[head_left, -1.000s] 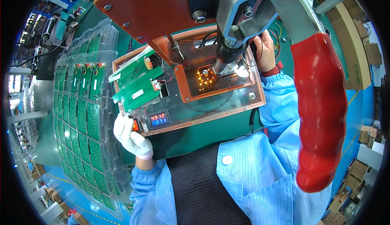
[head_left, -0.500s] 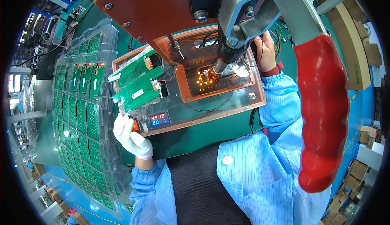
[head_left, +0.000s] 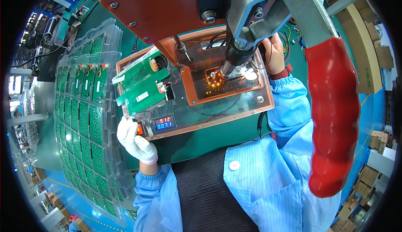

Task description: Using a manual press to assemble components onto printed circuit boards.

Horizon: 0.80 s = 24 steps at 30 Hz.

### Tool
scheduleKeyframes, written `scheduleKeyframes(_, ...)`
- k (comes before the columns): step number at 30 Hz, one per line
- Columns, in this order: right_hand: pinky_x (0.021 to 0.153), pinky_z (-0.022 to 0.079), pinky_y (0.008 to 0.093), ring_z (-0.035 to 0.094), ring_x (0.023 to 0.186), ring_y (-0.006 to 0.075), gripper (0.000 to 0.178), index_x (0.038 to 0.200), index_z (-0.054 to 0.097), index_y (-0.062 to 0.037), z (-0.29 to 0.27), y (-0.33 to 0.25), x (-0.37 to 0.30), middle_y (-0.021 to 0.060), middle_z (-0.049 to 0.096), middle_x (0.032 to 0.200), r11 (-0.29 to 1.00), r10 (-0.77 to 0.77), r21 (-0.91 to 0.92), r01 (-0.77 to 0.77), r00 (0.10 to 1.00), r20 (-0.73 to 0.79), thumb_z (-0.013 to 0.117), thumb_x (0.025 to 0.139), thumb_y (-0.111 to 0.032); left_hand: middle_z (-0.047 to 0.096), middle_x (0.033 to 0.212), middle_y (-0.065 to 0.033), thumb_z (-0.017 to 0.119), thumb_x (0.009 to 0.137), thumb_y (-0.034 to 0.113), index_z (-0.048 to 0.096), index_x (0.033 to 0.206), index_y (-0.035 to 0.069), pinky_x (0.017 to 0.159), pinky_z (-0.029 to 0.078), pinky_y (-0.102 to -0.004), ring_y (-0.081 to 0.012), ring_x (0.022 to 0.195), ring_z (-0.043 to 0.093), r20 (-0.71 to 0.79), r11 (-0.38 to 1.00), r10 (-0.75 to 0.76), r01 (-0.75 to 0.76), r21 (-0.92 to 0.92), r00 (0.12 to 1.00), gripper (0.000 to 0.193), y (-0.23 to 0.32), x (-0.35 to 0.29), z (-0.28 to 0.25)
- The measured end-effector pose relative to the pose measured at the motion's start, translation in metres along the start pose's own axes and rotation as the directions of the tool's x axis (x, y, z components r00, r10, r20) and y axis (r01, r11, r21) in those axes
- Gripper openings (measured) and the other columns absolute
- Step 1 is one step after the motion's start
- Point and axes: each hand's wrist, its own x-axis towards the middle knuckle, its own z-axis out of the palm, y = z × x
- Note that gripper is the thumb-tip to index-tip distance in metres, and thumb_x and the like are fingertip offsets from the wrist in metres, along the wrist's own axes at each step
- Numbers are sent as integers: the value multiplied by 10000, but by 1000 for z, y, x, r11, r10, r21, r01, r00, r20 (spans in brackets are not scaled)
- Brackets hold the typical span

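My left hand (head_left: 135, 140), in a white glove, is closed at the near left corner of a clear-topped test fixture (head_left: 201, 125), beside its red switch (head_left: 140, 129). My bare right hand (head_left: 274, 55) is at the fixture's far right edge, by a thin black wire; the clamp partly hides its fingers. Inside the orange frame (head_left: 190, 90), a small circuit board (head_left: 214, 78) shows lit orange lights, with the toggle press's black-and-metal plunger (head_left: 234, 56) down over it. Two long green boards (head_left: 140, 98) lie on the fixture's left part, above a small lit digital display (head_left: 164, 122).
The press's big red handle (head_left: 333, 115) hangs at the right, in front of my right sleeve. Clear trays of green circuit boards (head_left: 83, 119) stand to the left. Loose wires (head_left: 289, 39) lie behind my right hand. A cardboard box (head_left: 356, 43) is at the far right.
The display's digits have changed, and fewer orange lights shine on the small board. Both hands have stayed in place.
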Motion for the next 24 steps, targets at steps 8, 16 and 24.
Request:
scheduleKeyframes(8, 840, 425, 251, 539, 934, 115, 260, 1142, 503, 27, 1, -1, 0, 65, 594, 1033, 1000, 9, -5, -9, 1000, 3, 510, 920, -107, 548, 1134, -190, 416, 941, 228, 563, 1076, -19, 972, 391, -469, -361, 1101, 515, 7, 1000, -7, 7, 13, 1000, 318, 1, 1, -1)
scheduleKeyframes(16, 832, 425, 254, 538, 921, 118, 261, 1141, 503, 29, 3, -3, 0, 66, 595, 1023, 1000, -10, -17, 10, 1000, -18, 509, 921, -111, 548, 1133, -190, 414, 946, 237, 563, 1077, -20, 973, 390, -469, -362, 1102, 515, 8, 1000, -1, 1, 25, 1000, 324, 2, 1, -1)
scheduleKeyframes(24, 830, 431, 258, 542, 922, 121, 276, 1152, 497, 31, 2, -3, -1, 69, 597, 1024, 999, -15, -30, 14, 1000, -27, 514, 922, -120, 542, 1140, -191, 413, 952, 241, 560, 1088, -16, 969, 392, -464, -359, 1105, 514, -4, 1000, 2, -2, 3, 1000, 325, 2, 0, 1)
